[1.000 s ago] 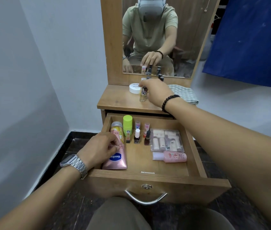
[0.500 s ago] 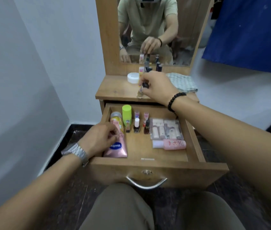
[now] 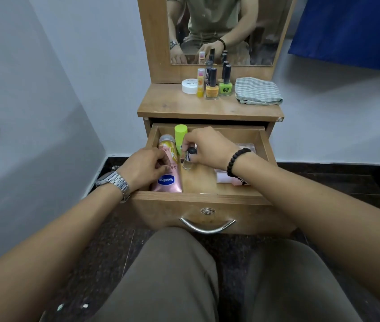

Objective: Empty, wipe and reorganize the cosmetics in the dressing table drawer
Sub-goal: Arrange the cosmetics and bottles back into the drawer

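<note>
A: Where is the small clear glass bottle with the black cap [image 3: 188, 159]?

B: Inside the open wooden drawer [image 3: 205, 198], upright over the drawer floor near the left-middle. The right hand [image 3: 208, 147] pinches its cap from above, fingers closed on it.

A: And the other hand?

B: The left hand [image 3: 146, 168] rests on the pink Vaseline tube [image 3: 169, 173] lying along the drawer's left side, fingers curled against it; whether they truly grip it, I cannot tell.

A: Around them?

B: A lime-green capped tube [image 3: 180, 138] stands at the back, just beside the bottle. A pale pink bottle [image 3: 227, 178] lies under the right wrist. On the tabletop above stand an orange nail polish bottle [image 3: 212, 88], a green nail polish bottle [image 3: 226, 86], a round white jar [image 3: 189, 86] and a folded checked cloth [image 3: 257, 91].
</note>
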A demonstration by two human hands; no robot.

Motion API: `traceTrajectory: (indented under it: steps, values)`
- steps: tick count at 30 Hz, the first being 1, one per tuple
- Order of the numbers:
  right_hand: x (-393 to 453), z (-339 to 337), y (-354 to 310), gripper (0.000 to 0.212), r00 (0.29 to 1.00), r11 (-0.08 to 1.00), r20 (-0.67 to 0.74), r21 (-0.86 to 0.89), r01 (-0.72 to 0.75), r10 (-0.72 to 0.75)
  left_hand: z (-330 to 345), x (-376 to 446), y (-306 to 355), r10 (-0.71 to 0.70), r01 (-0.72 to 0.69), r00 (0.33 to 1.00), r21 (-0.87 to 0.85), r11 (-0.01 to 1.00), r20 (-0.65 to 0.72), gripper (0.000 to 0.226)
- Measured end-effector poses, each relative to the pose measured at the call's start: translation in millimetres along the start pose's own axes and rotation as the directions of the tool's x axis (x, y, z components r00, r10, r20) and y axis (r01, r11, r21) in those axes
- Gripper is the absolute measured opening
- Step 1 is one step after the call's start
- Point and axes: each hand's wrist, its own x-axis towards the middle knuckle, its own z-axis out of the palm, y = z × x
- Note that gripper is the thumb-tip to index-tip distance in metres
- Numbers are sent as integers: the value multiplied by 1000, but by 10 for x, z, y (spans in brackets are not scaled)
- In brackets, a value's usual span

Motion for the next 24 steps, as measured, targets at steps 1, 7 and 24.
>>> traceTrajectory:
  steps: [1,7,24]
  values:
    - [17,42,4,20,1000,1000,18,-24,-14,14,2,-2,-2,-2,2,1000,5,1000,4,17]
    - [106,270,19,22,996,994,67,-89,-56,62,-2,0,-9,4,-4,1000,4,1000,-4,15]
    - [112,329,-9,25,998,997,58,-80,-22,27,4,-10,-6,-1,1,1000,-3,1000,-13,14]
